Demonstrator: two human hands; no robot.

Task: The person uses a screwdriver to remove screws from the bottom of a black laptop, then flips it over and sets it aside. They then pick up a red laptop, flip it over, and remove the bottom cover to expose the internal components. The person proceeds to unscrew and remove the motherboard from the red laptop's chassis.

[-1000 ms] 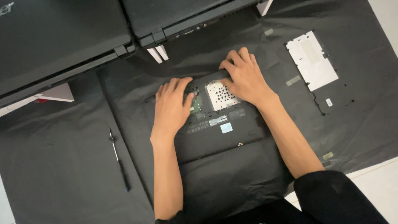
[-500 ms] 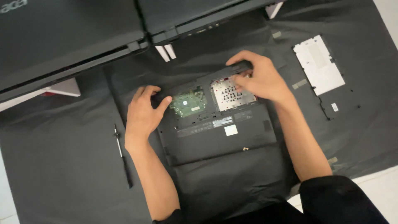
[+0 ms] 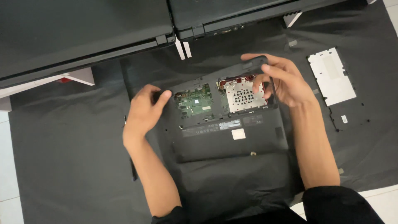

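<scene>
An upturned black laptop (image 3: pixel 226 132) is lying bottom-up in the middle of a black cloth (image 3: pixel 74 166), with its service bay open and showing a green circuit board (image 3: pixel 195 103) beside a perforated metal drive cage (image 3: pixel 244 95). The left hand (image 3: pixel 145 110) is gripping the laptop's left rear corner, thumb and fingers closing over the edge. The right hand (image 3: pixel 282 81) is hovering over the right rear corner, fingers loosely curled and slightly apart, fingertips touching the cage's edge; it is clamping nothing that can be seen.

The cloth is covering most of the counter (image 3: pixel 8 199), whose pale surface is showing at the lower left and lower right. A detached cover panel (image 3: pixel 331 76) with a silver lining is lying on the cloth well to the right. A thin dark tool (image 3: pixel 133 170) is lying just left of the left forearm, partly hidden. Two closed dark laptops (image 3: pixel 83 33) are crowding the far edge, leaving open cloth mainly to the left and near side.
</scene>
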